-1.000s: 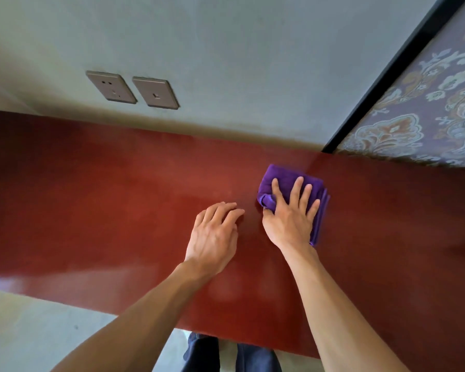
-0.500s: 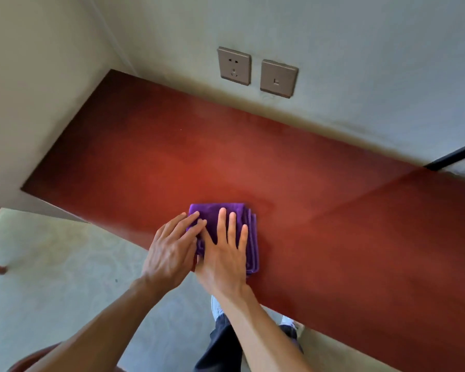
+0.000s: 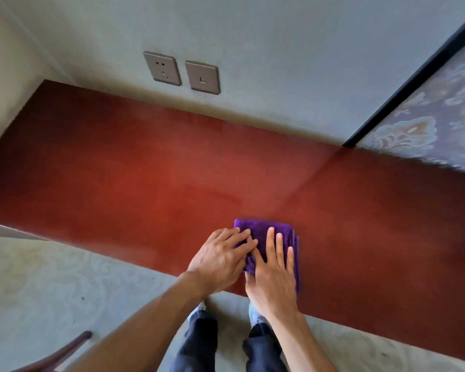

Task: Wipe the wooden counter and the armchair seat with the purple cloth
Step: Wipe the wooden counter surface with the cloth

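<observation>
Wiping the long red-brown wooden counter is the step in hand. The folded purple cloth lies near its front edge, pressed flat by the right hand and left hand, fingers spread, not gripping. Next, I think, sweep it toward the unwiped parts.

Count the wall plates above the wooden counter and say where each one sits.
2. A socket plate sits on the left and a second plate just to its right, both on the grey wall above the wooden counter. None looks hidden.
</observation>
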A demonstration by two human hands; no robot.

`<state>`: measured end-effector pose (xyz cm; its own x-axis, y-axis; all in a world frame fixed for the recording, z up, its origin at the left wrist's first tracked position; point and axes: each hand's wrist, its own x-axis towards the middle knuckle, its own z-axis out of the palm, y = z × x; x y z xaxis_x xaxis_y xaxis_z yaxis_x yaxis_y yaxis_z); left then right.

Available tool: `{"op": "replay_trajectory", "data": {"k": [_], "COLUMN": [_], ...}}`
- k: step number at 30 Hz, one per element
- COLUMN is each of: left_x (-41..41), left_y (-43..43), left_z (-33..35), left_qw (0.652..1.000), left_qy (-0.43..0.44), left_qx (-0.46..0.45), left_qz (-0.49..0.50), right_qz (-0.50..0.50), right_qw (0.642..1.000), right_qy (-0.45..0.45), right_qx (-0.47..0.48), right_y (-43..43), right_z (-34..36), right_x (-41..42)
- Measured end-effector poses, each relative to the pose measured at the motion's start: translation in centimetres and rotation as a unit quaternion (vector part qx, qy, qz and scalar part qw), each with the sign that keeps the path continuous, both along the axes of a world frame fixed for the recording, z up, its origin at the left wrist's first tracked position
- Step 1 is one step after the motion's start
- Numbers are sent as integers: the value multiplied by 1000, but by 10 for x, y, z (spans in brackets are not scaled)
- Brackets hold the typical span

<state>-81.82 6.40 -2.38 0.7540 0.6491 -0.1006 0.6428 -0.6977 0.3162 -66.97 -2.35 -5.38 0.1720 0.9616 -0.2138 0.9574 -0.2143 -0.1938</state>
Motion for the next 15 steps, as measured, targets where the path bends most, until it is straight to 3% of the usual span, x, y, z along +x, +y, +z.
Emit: {"op": "replay_trajectory", "data": {"k": [8,15], "left_x": [168,152], "left_y": [-37,-43], "left_z": [-2,5], "left_qw": [992,990], "left_qy": [63,73], "left_qx": [-76,-117], "left_qz": [-72,-44], "right_qz": [-116,-125], "right_qw": [992,992], "right_qy": [-43,12], "right_qx": [-12,13], "right_y": [-62,-63], "right_z": [-8,-5], "right_x": [139,139]}}
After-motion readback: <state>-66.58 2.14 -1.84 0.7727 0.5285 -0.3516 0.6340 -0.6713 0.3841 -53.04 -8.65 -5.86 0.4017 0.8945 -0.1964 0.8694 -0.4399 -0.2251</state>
